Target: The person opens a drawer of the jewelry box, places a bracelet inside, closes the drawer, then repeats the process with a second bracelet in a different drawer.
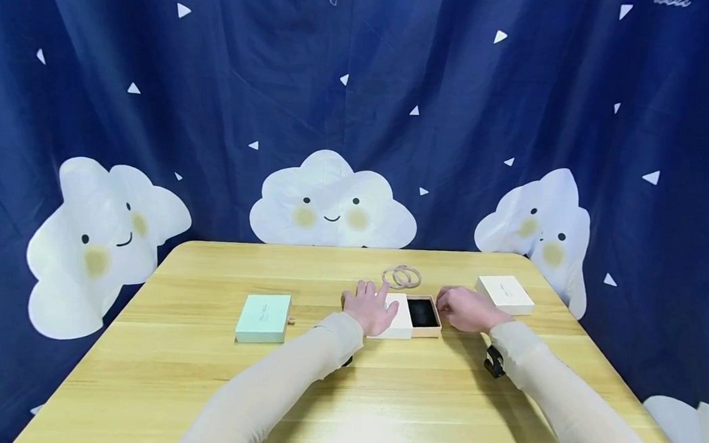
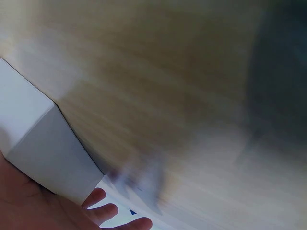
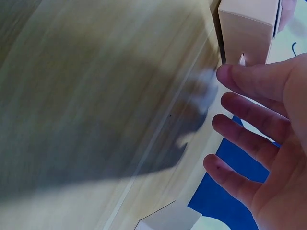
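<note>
A small white drawer box [image 1: 398, 323] lies mid-table, its pink-edged drawer [image 1: 426, 332] slid partly out to the right and showing a black lining [image 1: 423, 313]. My left hand [image 1: 370, 309] rests on the white sleeve, fingers straight and spread toward its far left side, thumb across the top. At the drawer's right end, my right hand [image 1: 465, 309] pinches a small ribbon pull tab [image 3: 242, 59] between thumb and forefinger. The other right fingers [image 3: 247, 139] are loosely extended in the right wrist view. Behind the box lie two pinkish bangles [image 1: 402, 276], overlapping.
A mint-green box [image 1: 264, 317] with a small pull tab on its right side sits to the left. Beyond my right hand stands another white box [image 1: 505, 294]. The wooden table [image 1: 199, 374] ends at a blue cloud-print curtain [image 1: 227, 105].
</note>
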The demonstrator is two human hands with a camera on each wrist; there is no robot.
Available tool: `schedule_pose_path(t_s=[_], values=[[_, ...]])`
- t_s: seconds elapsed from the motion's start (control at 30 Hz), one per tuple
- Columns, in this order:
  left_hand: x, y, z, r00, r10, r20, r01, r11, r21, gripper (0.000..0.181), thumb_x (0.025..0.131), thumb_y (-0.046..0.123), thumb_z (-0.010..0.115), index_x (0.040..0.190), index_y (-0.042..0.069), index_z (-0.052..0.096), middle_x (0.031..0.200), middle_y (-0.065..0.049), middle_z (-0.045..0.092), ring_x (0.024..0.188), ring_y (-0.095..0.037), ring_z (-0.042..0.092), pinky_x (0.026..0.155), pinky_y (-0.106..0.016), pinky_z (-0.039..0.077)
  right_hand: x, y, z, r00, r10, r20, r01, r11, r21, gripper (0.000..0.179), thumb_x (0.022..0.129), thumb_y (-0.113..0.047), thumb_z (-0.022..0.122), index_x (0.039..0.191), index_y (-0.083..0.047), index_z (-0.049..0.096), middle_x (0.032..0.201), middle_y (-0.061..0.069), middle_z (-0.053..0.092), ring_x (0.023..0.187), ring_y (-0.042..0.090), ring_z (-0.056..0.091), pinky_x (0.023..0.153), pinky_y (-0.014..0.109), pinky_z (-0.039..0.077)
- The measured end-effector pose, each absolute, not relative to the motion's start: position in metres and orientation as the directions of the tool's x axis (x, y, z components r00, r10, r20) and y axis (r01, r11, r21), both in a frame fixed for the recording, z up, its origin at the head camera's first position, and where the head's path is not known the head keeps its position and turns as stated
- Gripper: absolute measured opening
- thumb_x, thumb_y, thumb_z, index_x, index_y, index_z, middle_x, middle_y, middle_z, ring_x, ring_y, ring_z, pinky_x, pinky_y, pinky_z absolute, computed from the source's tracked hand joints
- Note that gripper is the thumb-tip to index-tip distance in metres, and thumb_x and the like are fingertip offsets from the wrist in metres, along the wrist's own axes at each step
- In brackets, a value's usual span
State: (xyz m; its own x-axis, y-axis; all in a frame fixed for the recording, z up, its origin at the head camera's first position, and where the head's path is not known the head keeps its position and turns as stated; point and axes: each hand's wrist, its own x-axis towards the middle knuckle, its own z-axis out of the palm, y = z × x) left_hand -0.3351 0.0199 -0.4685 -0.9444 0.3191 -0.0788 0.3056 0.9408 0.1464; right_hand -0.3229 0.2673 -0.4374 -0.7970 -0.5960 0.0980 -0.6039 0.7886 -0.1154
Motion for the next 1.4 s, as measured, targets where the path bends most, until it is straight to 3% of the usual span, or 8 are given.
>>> schedule_pose_path(t_s=[0.43, 0.63, 1.0, 1.4], values=[[-0.338, 0.017, -0.469, -0.945, 0.32, -0.072, 0.307, 0.94, 0.148, 0.07, 0.103, 0.061, 0.018, 0.163, 0.024, 0.02, 0.164, -0.013, 0.03, 0.153, -0.036, 0.023, 0.107, -0.067, 0.033, -0.326, 0.266, -0.435, -0.812, -0.579, 0.072, -0.583, 0.801, -0.133, 0.015, 0.084, -0.001, 0.068, 0.083, -0.012, 0.076, 0.089, -0.001, 0.072, 0.085, 0.018, 0.068, 0.081, 0.04, 0.057], [-0.337, 0.017, -0.468, -0.945, 0.32, -0.073, 0.307, 0.94, 0.148, 0.07, 0.104, 0.061, 0.017, 0.163, 0.024, 0.019, 0.164, -0.013, 0.029, 0.153, -0.036, 0.023, 0.107, -0.067, 0.033, -0.33, 0.267, -0.425, -0.846, -0.534, 0.008, -0.527, 0.833, -0.169, 0.008, 0.088, -0.01, 0.069, 0.091, -0.011, 0.076, 0.099, 0.005, 0.074, 0.092, 0.023, 0.069, 0.084, 0.044, 0.055], [-0.336, 0.014, -0.466, -0.945, 0.317, -0.081, 0.303, 0.942, 0.143, 0.07, 0.103, 0.061, 0.016, 0.163, 0.025, 0.02, 0.164, -0.013, 0.03, 0.152, -0.036, 0.023, 0.105, -0.065, 0.036, -0.353, 0.253, -0.389, -0.869, -0.477, -0.129, -0.454, 0.874, -0.171, 0.028, 0.092, -0.021, 0.066, 0.115, -0.007, 0.075, 0.119, 0.01, 0.072, 0.115, 0.037, 0.065, 0.096, 0.053, 0.052], [-0.33, 0.019, -0.462, -0.942, 0.321, -0.092, 0.306, 0.94, 0.15, 0.071, 0.103, 0.062, 0.017, 0.163, 0.024, 0.019, 0.165, -0.013, 0.028, 0.153, -0.036, 0.023, 0.105, -0.065, 0.036, -0.38, 0.238, -0.384, -0.849, -0.506, -0.154, -0.476, 0.858, -0.194, 0.037, 0.088, -0.024, 0.071, 0.117, -0.001, 0.072, 0.12, 0.015, 0.071, 0.118, 0.038, 0.063, 0.1, 0.051, 0.05]])
